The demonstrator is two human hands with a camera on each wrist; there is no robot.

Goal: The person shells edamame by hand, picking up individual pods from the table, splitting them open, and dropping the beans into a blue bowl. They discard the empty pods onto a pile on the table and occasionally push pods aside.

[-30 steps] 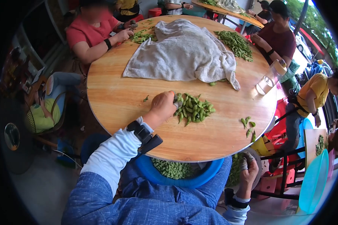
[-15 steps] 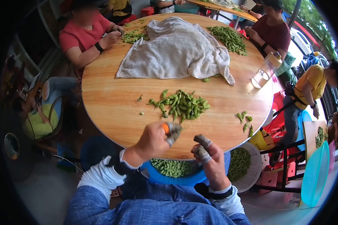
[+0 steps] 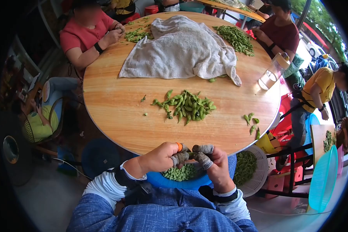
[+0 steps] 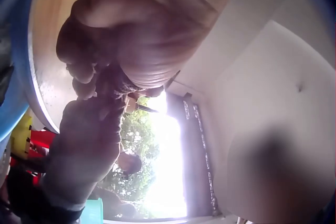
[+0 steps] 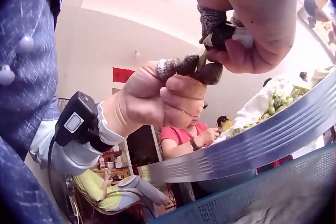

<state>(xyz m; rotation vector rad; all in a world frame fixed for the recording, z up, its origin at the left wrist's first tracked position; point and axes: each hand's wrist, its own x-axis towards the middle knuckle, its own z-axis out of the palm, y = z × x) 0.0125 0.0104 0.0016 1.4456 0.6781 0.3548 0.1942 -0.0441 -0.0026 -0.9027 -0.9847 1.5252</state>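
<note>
Over the table's front edge, my left hand [image 3: 156,157] and right hand [image 3: 220,170] meet, fingertips to fingertips. Both pinch a green soybean pod [image 5: 202,60], mostly hidden behind the fingers in the head view. Grey cloth covers [image 3: 203,148] wrap the thumbs and forefingers, and an orange band [image 3: 179,147] circles a left finger. Below the hands, a blue basin [image 3: 155,180] holds shelled green beans [image 3: 179,174]. In front lies a small pile of soybean pods [image 3: 191,106] on the round wooden table [image 3: 120,116].
A white basket [image 3: 262,174] of pods stands at the right below the table edge. A pale cloth [image 3: 181,50] covers a mound mid-table, with a water bottle [image 3: 272,73] to its right. A few loose pods [image 3: 253,125] lie nearer. Other people sit around the table.
My left hand has come back from the pod pile to the table's front edge. The right hand has risen from beside the basket, and the two now meet on a pod.
</note>
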